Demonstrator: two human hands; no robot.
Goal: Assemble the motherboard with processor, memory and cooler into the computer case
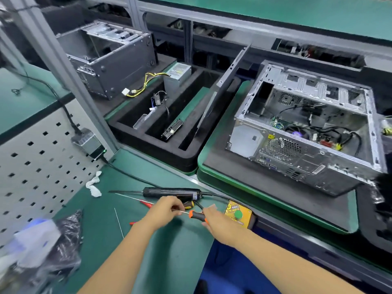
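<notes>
Both hands meet over the green mat [169,247]. The right hand [214,221] is wrapped around the orange-and-black handle of a screwdriver [196,215], while the left hand [165,209] pinches its thin metal shaft between closed fingertips. Just beyond lies a black electric driver [171,192]. Farther right, the open computer case [305,128] rests on its side on a dark pad, motherboard [301,126] and cables visible inside.

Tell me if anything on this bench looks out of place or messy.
A crumpled white rag lies loose on the green mat left of the tools, and a plastic bag sits bunched at the bench's near-left corner. Nothing looks spilled or broken.
</notes>
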